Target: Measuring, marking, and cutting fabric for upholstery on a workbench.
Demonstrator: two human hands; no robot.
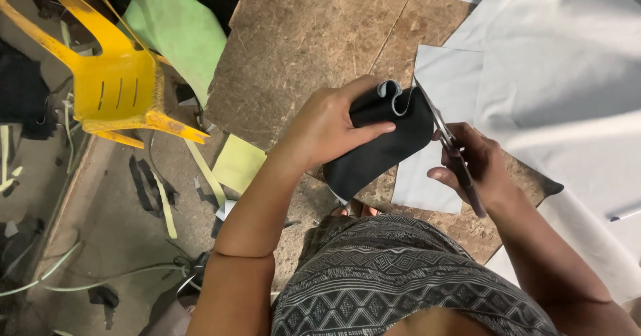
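Note:
My left hand (330, 126) grips a folded piece of black material (384, 142) with a pale grey underside, holding it up above a worn wooden board (300, 42). My right hand (477, 166) is closed on a pair of scissors (444, 132), whose blades point up and touch the right edge of the black piece near its rolled top. A grey sheet (444, 76) lies on the board just behind the scissors.
Large pale grey sheets (567, 89) cover the right side. A tipped yellow plastic chair (110, 76) and a green sheet (177, 29) sit at the left. Strips and scraps litter the concrete floor (120, 222). A pen (624, 214) lies at the right edge.

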